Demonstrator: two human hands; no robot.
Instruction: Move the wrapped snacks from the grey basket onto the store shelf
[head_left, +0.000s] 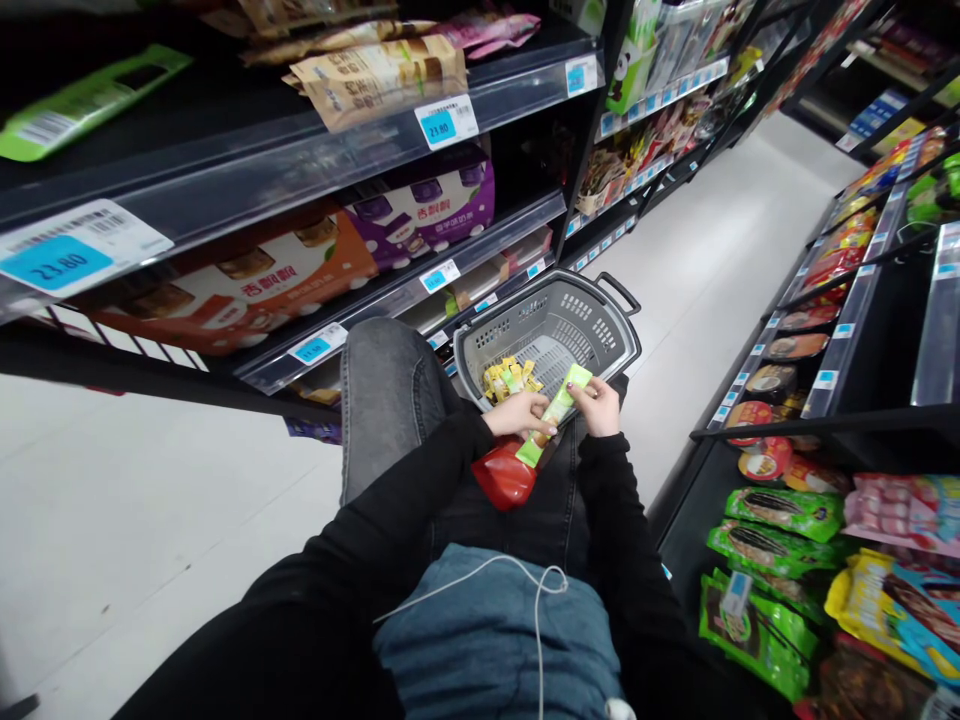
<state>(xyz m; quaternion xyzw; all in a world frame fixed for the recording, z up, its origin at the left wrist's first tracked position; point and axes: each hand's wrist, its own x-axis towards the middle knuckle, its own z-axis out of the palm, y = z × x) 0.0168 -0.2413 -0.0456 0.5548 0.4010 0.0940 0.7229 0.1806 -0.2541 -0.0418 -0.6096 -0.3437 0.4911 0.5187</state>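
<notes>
Both hands hold one long green and yellow snack packet [556,412] over my lap. My left hand [519,413] grips its lower half, fingers closed around it. My right hand [600,404] pinches its upper end. A red packet [504,477] lies on my dark trousers just beneath the hands. Beyond the hands stands a grey plastic shopping basket [592,318] on the floor, with several small yellow and green packets [510,379] in its near corner.
Shelves on the left carry orange [247,285] and purple [427,210] cartons behind blue price tags. Shelves on the right hold green snack bags [780,512] and round tubs [765,462]. A pale floor aisle [712,230] runs ahead past the basket.
</notes>
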